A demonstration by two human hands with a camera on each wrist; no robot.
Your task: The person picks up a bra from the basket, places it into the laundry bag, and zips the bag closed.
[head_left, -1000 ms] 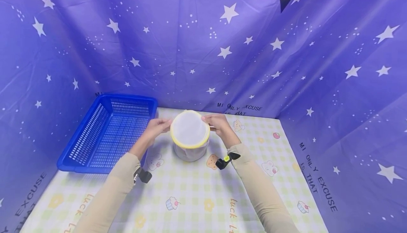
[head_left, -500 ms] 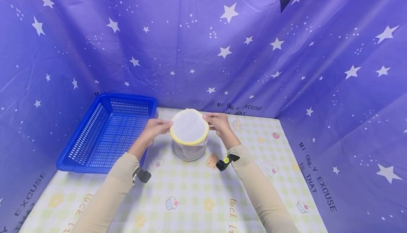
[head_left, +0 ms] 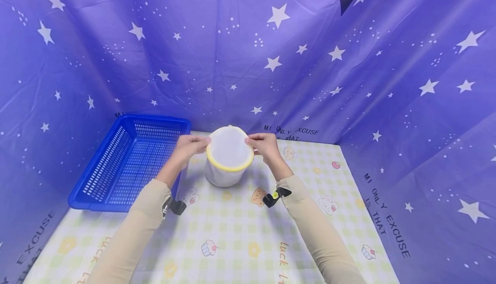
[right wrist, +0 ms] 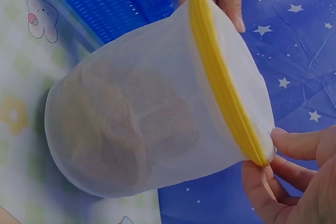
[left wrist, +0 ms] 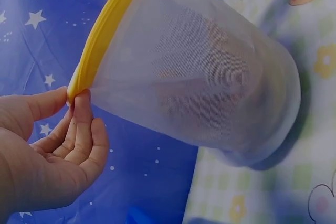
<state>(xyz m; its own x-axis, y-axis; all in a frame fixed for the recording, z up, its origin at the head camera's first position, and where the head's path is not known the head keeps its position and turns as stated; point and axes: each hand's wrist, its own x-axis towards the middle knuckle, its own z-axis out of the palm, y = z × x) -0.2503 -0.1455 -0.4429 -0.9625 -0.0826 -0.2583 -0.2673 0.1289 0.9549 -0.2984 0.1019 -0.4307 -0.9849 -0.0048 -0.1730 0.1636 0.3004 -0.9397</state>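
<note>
A white cylindrical mesh laundry bag (head_left: 226, 175) with a yellow zipped rim stands between my hands, its flat round top tilted toward me. My left hand (head_left: 190, 147) pinches the left side of the rim between thumb and fingers. On the opposite side, my right hand (head_left: 265, 145) pinches the rim in the same way. Through the mesh wall (left wrist: 199, 72), the left wrist view shows blurred brownish shapes. The right wrist view shows the bag's yellow zipper (right wrist: 223, 85) running closed along the visible edge. Its base is close over the tablecloth.
A blue perforated plastic basket (head_left: 91, 204) sits on the table left of the bag. The checked tablecloth (head_left: 228, 232) carries printed cartoons. Purple star-patterned curtains (head_left: 217, 60) enclose the back and both sides of the table.
Both hands have moved the bag slightly up and away toward the back curtain, with its base shifting a little left. Each hand keeps its pinch on the rim.
</note>
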